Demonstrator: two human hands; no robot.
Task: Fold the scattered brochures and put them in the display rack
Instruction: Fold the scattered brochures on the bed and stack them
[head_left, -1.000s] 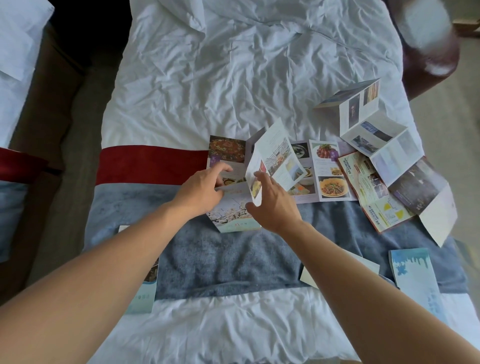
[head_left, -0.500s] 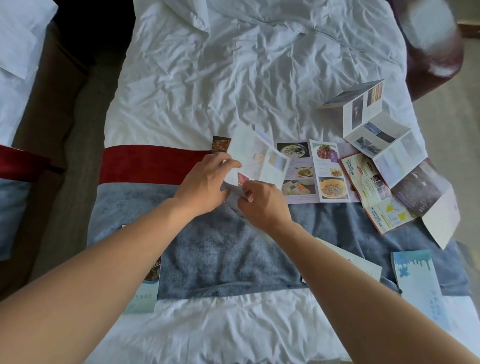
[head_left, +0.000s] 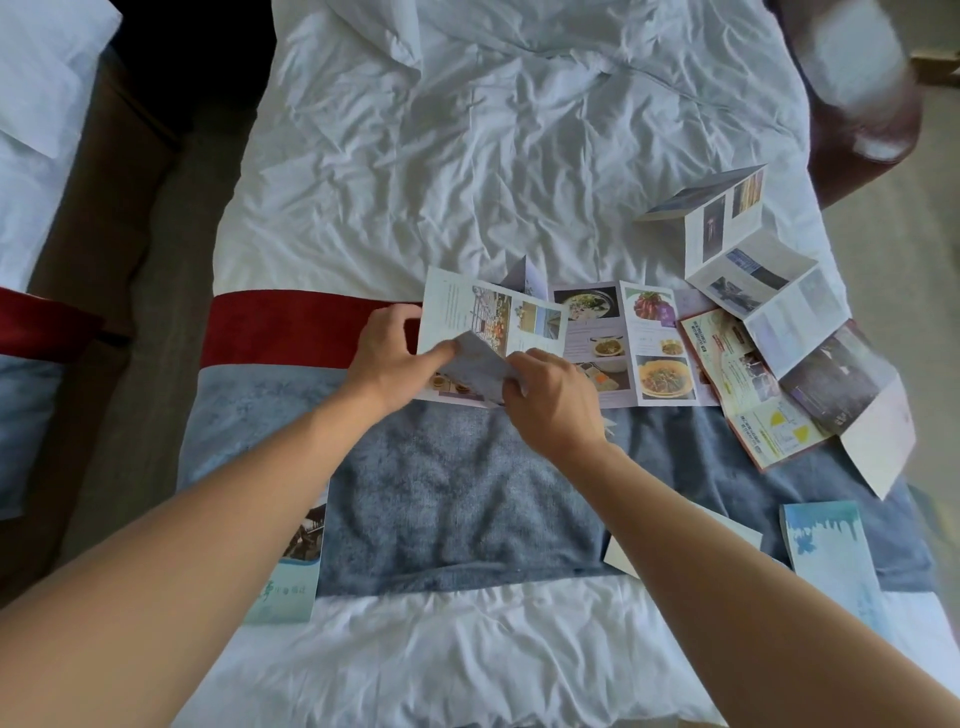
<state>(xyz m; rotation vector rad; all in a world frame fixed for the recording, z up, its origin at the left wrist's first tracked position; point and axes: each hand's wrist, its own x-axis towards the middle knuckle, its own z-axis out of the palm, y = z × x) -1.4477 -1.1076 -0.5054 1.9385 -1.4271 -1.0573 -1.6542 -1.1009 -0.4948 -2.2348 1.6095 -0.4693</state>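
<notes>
A multi-panel travel brochure (head_left: 496, 317) lies partly unfolded at the middle of the bed, over an open food brochure (head_left: 649, 338). My left hand (head_left: 387, 358) holds its left side, the forefinger pressing a grey panel (head_left: 478, 366) that is turned over. My right hand (head_left: 550, 400) pinches that same panel from the right. A long zigzag brochure (head_left: 753, 275) and an orange-edged one (head_left: 748, 384) lie unfolded to the right. No display rack is in view.
The bed has a white sheet (head_left: 493, 156) and a red and grey-blue runner (head_left: 452, 493). Folded brochures lie at front right (head_left: 826, 551), under my right forearm (head_left: 623, 558) and under my left forearm (head_left: 291, 577). A dark red chair (head_left: 857, 104) stands at back right.
The raised panels have come down flat onto the bed. Both hands shifted slightly away from me, and a grey panel is now turned over between them.
</notes>
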